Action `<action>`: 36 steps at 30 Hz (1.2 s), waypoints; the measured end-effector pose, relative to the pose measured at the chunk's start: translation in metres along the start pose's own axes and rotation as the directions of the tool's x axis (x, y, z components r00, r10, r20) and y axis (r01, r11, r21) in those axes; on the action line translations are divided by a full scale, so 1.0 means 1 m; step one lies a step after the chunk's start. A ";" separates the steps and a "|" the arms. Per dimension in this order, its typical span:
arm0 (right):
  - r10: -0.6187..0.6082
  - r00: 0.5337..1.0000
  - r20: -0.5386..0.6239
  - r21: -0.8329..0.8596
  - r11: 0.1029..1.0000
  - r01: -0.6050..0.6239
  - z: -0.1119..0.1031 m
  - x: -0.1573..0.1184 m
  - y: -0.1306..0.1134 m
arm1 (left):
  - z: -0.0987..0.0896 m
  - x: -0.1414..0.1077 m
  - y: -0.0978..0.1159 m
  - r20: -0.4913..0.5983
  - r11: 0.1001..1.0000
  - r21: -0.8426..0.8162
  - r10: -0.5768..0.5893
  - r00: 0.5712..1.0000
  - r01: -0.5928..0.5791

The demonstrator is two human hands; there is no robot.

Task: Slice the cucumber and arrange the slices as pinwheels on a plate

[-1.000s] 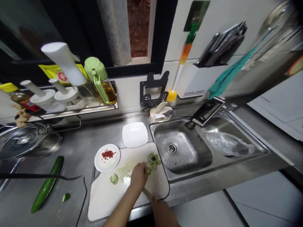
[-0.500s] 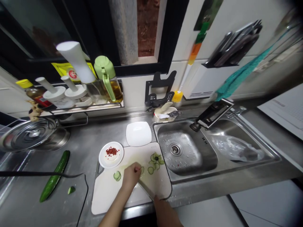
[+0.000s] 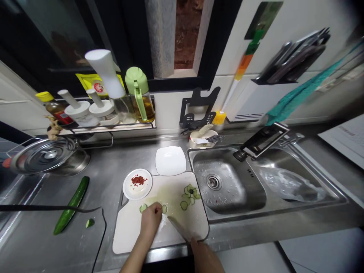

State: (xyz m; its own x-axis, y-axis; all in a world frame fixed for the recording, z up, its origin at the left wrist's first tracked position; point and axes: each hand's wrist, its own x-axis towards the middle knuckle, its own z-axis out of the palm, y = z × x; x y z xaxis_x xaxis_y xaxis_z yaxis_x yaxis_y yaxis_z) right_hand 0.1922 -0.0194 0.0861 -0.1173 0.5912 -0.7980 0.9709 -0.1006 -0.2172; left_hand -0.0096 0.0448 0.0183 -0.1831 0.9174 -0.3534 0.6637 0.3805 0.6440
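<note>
My left hand (image 3: pixel 151 219) is closed in a pinch over the white cutting board (image 3: pixel 127 235). A thin round cucumber slice (image 3: pixel 164 209) shows at its fingertips. Just left of the fingers, partly covered by the hand, lie more cucumber slices (image 3: pixel 143 207). My right hand (image 3: pixel 203 254) grips a knife (image 3: pixel 179 228) by its handle at the board's front edge. The blade slants across the board, its tip near my left hand. Several cucumber slices (image 3: pixel 186 198) are spread in a loose group on the board's right side.
A plate with red berries (image 3: pixel 127 189) overlaps the board's back left corner. Behind the board stands a white dish (image 3: pixel 170 161). On the left counter are a whole cucumber (image 3: pixel 71 206), a cut end (image 3: pixel 90 223) and a black cable (image 3: pixel 104 223). A steel sink (image 3: pixel 227 182) adjoins the right side.
My left hand has shifted left and slightly toward me, with the slice at its fingertips, now beside the left slices. The knife stays in my right hand. The whole view has shifted a little.
</note>
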 end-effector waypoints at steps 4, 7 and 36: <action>-0.010 1.000 -0.029 -0.011 1.000 0.009 -0.003 0.001 -0.010 | 0.002 -0.001 -0.002 -0.027 1.000 0.021 -0.006 1.000 0.006; -0.038 0.997 -0.074 -0.042 0.999 0.035 -0.003 0.004 -0.018 | 0.002 -0.001 -0.001 -0.039 1.000 0.023 -0.007 0.999 0.008; -0.043 0.986 -0.163 -0.105 0.994 0.026 0.021 0.020 -0.017 | 0.000 0.003 0.001 -0.011 0.999 0.024 -0.033 0.999 0.033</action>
State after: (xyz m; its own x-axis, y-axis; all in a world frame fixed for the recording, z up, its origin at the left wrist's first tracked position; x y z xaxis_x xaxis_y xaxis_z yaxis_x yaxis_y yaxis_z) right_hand 0.1684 -0.0227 0.0615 -0.1231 0.7175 -0.6856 0.9841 -0.0010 -0.1778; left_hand -0.0093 0.0480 0.0183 -0.2126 0.9057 -0.3668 0.6745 0.4076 0.6156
